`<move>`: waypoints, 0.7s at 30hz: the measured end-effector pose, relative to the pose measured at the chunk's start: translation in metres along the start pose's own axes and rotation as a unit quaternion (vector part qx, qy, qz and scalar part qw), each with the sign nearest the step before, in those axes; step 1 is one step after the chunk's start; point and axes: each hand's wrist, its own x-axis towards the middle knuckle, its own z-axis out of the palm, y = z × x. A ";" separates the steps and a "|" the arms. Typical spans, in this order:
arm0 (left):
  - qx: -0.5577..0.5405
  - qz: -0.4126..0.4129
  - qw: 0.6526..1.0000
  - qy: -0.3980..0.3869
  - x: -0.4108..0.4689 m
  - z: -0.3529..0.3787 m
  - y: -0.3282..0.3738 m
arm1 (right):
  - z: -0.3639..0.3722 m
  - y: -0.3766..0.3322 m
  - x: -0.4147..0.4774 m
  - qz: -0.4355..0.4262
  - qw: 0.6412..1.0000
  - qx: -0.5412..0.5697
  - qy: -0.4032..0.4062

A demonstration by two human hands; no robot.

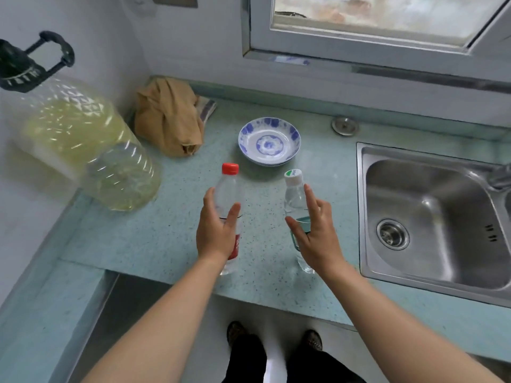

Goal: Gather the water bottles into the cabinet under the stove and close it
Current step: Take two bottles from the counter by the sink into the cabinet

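Both bottles upright near bench (pixel 154 244) front edge, L hand (pixel 217 230) half-curled round red-cap bottle (pixel 229 189), R hand (pixel 315 230) spread open beside white-cap bottle (pixel 294 194), grip not clear; bare bench between them, plate (pixel 269 140) behind, sink (pixel 431 217) rim to R.

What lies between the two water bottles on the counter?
Nothing: in the head view, only bare counter separates the red-capped bottle and the white-capped bottle. The plate sits farther back.
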 end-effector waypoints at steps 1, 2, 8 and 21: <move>0.029 -0.009 1.000 0.001 -0.002 -0.001 -0.004 | 0.000 0.001 0.001 0.010 1.000 -0.001 -0.002; 0.058 -0.022 0.998 0.000 -0.005 -0.002 -0.009 | 0.001 0.001 0.003 0.018 1.000 -0.009 -0.007; 0.210 -0.118 0.970 -0.004 -0.045 -0.009 -0.031 | 0.004 0.022 -0.003 0.067 0.986 -0.075 -0.130; 0.212 -0.361 0.889 0.185 -0.252 0.024 -0.006 | -0.023 0.016 -0.068 -0.104 0.919 0.002 -0.380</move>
